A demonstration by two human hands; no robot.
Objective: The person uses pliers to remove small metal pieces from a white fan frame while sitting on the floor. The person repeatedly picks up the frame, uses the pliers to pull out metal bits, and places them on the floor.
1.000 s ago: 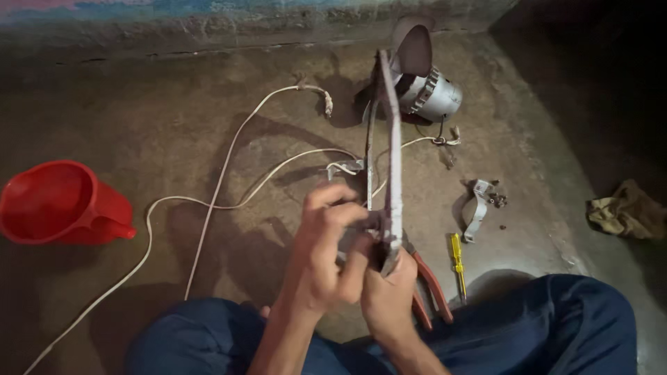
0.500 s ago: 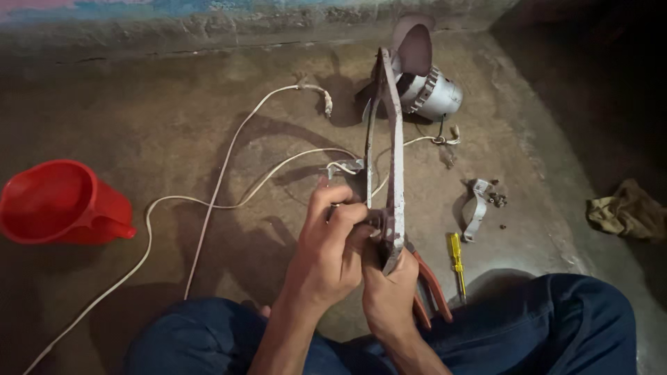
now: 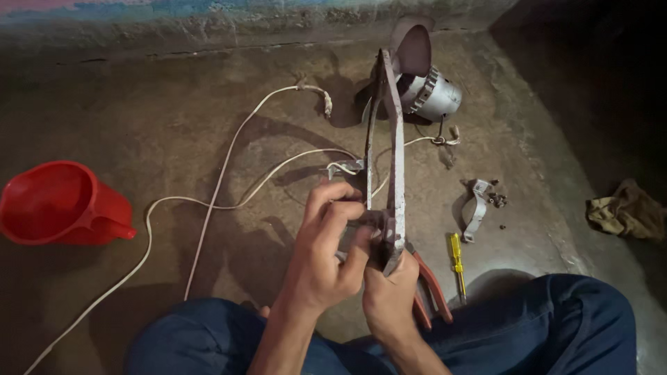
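I sat on a rough, stained concrete floor (image 3: pixel 174 125) that ran to a low concrete wall (image 3: pixel 208 21) at the far edge, dim and shadowed toward the far right. My legs in dark blue trousers (image 3: pixel 556 326) lay near, spread either side. A red plastic jug (image 3: pixel 59 205) stood at the left. A long white electrical cord (image 3: pixel 208 205) trailed across the floor from near left toward the middle. At the far centre lay a grey metal motor with a round hood (image 3: pixel 431 90). I held a long, rusty grey metal bracket (image 3: pixel 394 139) upright between my knees, its far end pointing at the motor. My right hand (image 3: pixel 389 298) was closed around its near end; my left hand (image 3: pixel 326 257) curled its fingers on the same end, pinching something I could not make out. Red-handled pliers (image 3: pixel 431 292) lay just right of my right hand, then a crumpled tan rag (image 3: pixel 625 212) far right, a bent grey metal clamp (image 3: pixel 478 208), and a yellow screwdriver (image 3: pixel 456 260).
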